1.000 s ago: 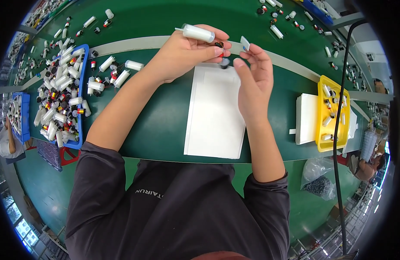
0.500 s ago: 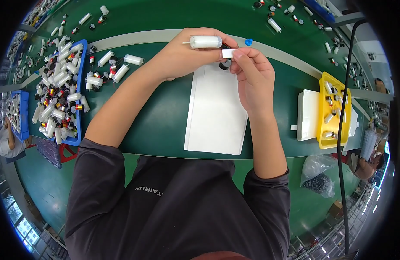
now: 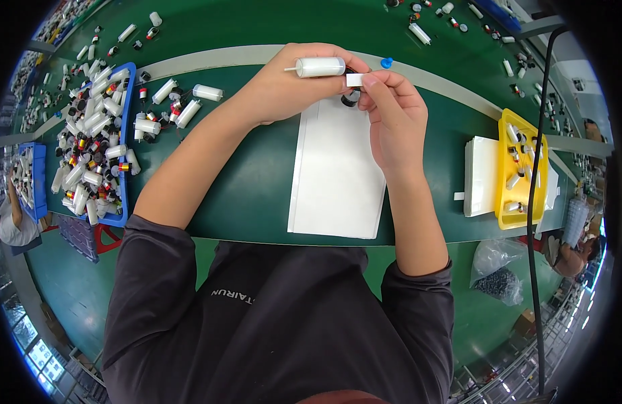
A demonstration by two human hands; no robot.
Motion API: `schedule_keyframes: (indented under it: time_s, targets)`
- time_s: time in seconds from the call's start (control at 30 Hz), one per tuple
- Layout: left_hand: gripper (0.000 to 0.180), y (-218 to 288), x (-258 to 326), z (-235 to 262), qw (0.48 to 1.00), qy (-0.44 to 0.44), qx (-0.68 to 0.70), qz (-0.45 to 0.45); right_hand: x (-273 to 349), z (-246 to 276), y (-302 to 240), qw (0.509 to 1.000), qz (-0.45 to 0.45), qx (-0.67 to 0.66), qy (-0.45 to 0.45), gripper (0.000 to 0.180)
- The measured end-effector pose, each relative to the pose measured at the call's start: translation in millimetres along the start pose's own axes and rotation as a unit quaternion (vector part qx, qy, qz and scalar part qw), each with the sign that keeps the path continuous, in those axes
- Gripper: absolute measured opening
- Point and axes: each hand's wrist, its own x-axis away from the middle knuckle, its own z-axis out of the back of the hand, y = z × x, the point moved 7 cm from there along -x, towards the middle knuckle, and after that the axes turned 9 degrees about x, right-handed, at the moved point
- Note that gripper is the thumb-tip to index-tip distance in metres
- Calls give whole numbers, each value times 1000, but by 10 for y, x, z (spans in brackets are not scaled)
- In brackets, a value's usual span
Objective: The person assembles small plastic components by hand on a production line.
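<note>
My left hand (image 3: pixel 277 87) is closed around a white translucent cylinder (image 3: pixel 320 66) with a thin stem at its left end. Dark wires show near the cylinder's right end, partly hidden by the fingers. Thumb and fingers of my right hand (image 3: pixel 400 114) pinch a small white label (image 3: pixel 354 80) beside the left fingertips. Just below the label, a round black part (image 3: pixel 350 99) hangs or rests; what it joins to is hidden. Beneath both hands lies a long white sheet (image 3: pixel 336 178) on the green table.
On the left, a blue bin (image 3: pixel 130 101) is heaped with similar cylinders, and several lie loose beside it. A yellow tray (image 3: pixel 502 168) with a few parts stands right, against a white stack (image 3: pixel 480 176). Beyond the pale rail, a blue knob (image 3: pixel 386 62) and a green surface carry scattered parts.
Parts on the far green surface have shifted slightly left and away. Both hands stay almost in place, still holding the cylinder and the label.
</note>
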Motion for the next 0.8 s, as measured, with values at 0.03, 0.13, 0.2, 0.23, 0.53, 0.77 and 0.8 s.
schedule_keyframes:
  time_s: [0.03, 0.13, 0.2, 0.23, 0.53, 0.77, 0.8]
  targets:
    - [23, 0, 2, -2, 1000, -2, -7, 1, 1, -6, 7, 1000, -1, -1, 0, 12]
    - [24, -29, 1, 7, 1000, -3, -5, -1, 1, -7, 18, 1000, -5, 12, 5, 12]
    - [25, -32, 1, 8, 1000, -6, -4, -6, -4, -12, 24, 1000, -12, 12, 1, 12]
    - [25, -28, -1, 3, 1000, -10, -3, -11, -4, -8, 22, 1000, -11, 12, 1, 12]
    - [30, -61, 13, -16, 999, -28, 41, 9, 49, -17, -1, 998, 12, 46, 39, 12]
    - [33, 20, 42, -74, 993, -36, 109, 34, -51, 71, 52, 1000, -16, 19, 1, 24]
    - [34, 24, 40, -84, 990, -40, 135, 32, -53, -11, 147, 989, -104, -90, -61, 25]
